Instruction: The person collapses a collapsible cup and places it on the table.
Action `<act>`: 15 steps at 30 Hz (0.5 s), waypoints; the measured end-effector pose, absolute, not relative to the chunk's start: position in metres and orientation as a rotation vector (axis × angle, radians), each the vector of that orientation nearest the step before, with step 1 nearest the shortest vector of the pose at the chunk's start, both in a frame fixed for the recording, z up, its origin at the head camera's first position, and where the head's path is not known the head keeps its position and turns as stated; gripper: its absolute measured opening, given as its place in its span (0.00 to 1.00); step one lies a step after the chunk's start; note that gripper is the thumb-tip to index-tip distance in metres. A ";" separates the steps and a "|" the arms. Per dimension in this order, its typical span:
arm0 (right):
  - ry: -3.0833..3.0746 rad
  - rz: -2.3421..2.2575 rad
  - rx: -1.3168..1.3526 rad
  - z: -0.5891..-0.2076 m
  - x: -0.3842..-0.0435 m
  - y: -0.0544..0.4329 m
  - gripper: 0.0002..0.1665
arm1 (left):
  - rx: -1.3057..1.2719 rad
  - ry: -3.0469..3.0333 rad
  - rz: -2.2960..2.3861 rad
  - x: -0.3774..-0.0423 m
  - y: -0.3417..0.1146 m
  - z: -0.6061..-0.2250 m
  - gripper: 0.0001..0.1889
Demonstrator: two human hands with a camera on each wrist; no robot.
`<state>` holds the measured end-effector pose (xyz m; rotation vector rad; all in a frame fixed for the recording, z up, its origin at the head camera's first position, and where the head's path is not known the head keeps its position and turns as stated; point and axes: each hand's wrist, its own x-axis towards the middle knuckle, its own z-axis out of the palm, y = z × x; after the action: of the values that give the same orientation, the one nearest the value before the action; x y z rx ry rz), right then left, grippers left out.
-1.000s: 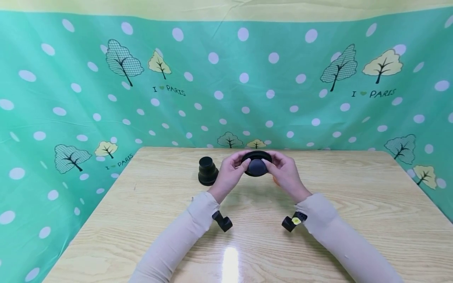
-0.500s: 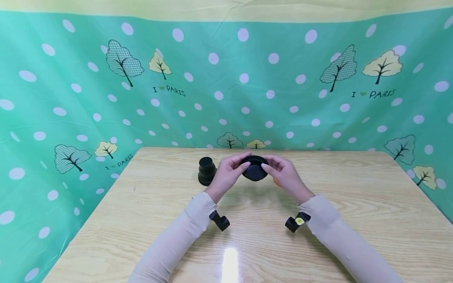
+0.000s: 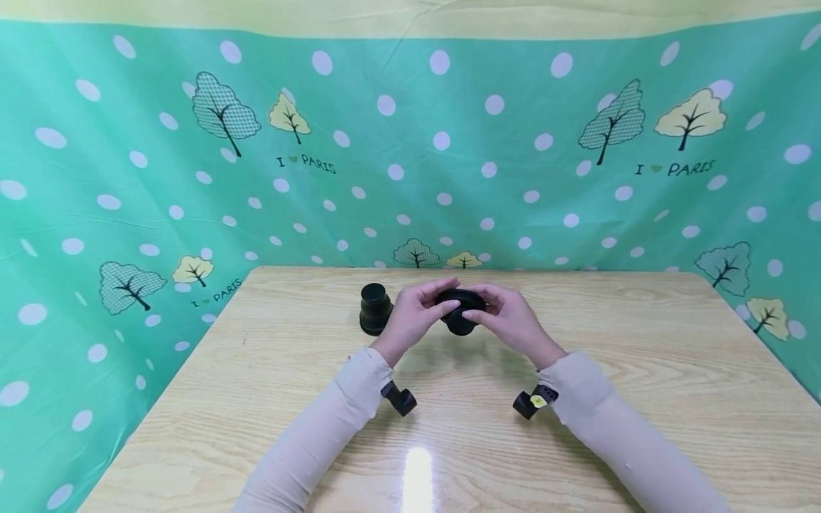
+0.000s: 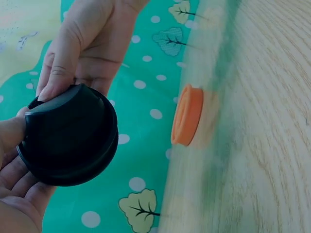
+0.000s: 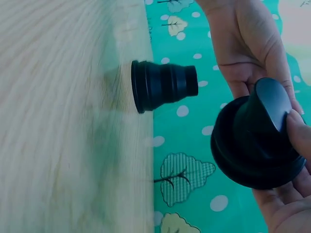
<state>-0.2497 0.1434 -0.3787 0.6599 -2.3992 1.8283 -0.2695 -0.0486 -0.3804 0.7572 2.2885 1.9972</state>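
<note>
Both hands hold one black round piece point(image 3: 460, 325) above the table, between them. It has a wide, thick rim and a short smooth cylinder with a slanted top sticking out of it, plain in the right wrist view. My left hand point(image 3: 413, 313) grips its left side, fingers behind the rim and thumb on the front. From the right, my right hand point(image 3: 513, 319) holds it the same way, thumb against the cylinder. The hands cover parts of the rim.
A black stepped cone point(image 3: 375, 308), wide end down, stands on the wooden table point(image 3: 641, 370) beside my left hand. An orange ring point(image 4: 187, 115) lies on the table in the left wrist view; in the head view it is hidden. A green patterned cloth point(image 3: 359, 128) hangs behind.
The black piece has come slightly lower and tilted, its cylinder now pointing further down. Both thumbs have shifted inward over it. The orange patch beside the right hand is now covered.
</note>
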 end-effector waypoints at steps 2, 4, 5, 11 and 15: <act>-2.354 1.869 0.631 -0.379 -0.249 0.142 0.21 | 0.744 2.261 2.032 -0.269 -0.050 -0.379 0.23; -2.291 1.937 0.597 -0.379 -0.250 0.142 0.21 | 0.725 2.236 2.056 -0.269 -0.051 -0.377 0.23; -2.253 1.982 0.589 -0.379 -0.250 0.142 0.21 | 0.713 2.221 2.065 -0.269 -0.053 -0.377 0.23; -2.083 2.192 0.567 -0.378 -0.250 0.142 0.21 | 0.690 2.087 2.091 -0.269 -0.055 -0.376 0.23; -2.075 2.189 0.527 -0.378 -0.250 0.140 0.21 | 0.717 2.072 2.114 -0.268 -0.052 -0.376 0.22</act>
<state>-0.2499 0.1398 -0.3785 0.5267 -2.0748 2.1895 -0.2677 -0.0523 -0.3756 0.7168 2.0720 2.1140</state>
